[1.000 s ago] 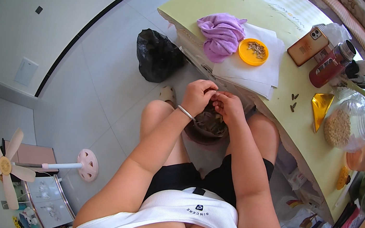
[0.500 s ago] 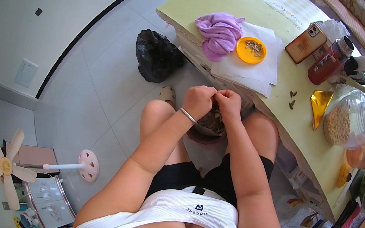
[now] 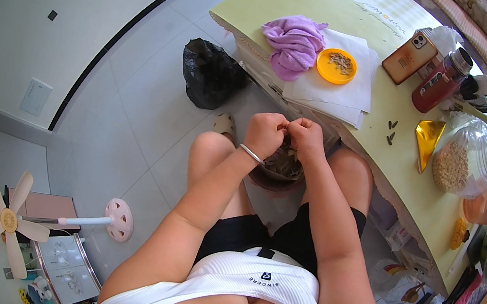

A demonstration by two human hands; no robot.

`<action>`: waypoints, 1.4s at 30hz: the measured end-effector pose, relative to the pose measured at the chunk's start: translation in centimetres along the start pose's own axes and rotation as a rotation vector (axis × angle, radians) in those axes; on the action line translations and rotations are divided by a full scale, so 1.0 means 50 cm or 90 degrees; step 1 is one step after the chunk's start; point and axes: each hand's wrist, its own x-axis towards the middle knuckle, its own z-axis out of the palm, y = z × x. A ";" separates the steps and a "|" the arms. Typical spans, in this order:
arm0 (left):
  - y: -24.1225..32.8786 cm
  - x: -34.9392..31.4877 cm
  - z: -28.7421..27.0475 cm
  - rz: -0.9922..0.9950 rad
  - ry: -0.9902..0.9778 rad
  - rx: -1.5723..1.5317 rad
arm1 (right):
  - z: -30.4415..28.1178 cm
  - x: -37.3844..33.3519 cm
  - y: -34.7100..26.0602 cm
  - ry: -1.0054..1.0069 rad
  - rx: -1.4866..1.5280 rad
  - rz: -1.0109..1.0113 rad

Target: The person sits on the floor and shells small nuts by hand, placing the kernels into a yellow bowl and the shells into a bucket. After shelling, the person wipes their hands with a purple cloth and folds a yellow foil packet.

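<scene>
My left hand [image 3: 265, 135] and my right hand [image 3: 305, 139] meet fingertip to fingertip, both closed in a pinch. Whatever sits between the fingers is too small to make out. Right below them, between my knees, stands a bin [image 3: 275, 187] with dark and pale scraps [image 3: 284, 164] in it, partly hidden by my hands. On the table just beyond, a round yellow lid [image 3: 324, 74] holds a small heap of greyish seeds or kernels [image 3: 341, 63]. It rests on white paper sheets [image 3: 357, 97]. Several dark seeds [image 3: 390, 137] lie loose on the tabletop to the right.
A purple cloth [image 3: 293, 47] lies left of the lid on the green table [image 3: 369, 28]. To the right are a phone [image 3: 408, 57], a red bottle [image 3: 441, 81], gold foil [image 3: 427, 142] and a clear jar [image 3: 453, 166]. A black bag [image 3: 208, 74] and a fan [image 3: 7, 219] stand left.
My hands stay joined over the bin, with only a slight shift of the fingers. The things on the table have not moved.
</scene>
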 end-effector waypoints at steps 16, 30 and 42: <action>-0.062 0.014 -0.031 -0.555 -0.119 -0.717 | -0.021 0.003 -0.020 -0.088 0.134 0.104; -0.036 -0.002 -0.009 -0.341 -0.107 -0.418 | -0.004 0.013 0.013 0.023 -0.186 -0.103; -0.067 0.011 -0.002 -0.385 -0.070 -0.507 | -0.006 0.025 0.040 0.035 -0.146 -0.132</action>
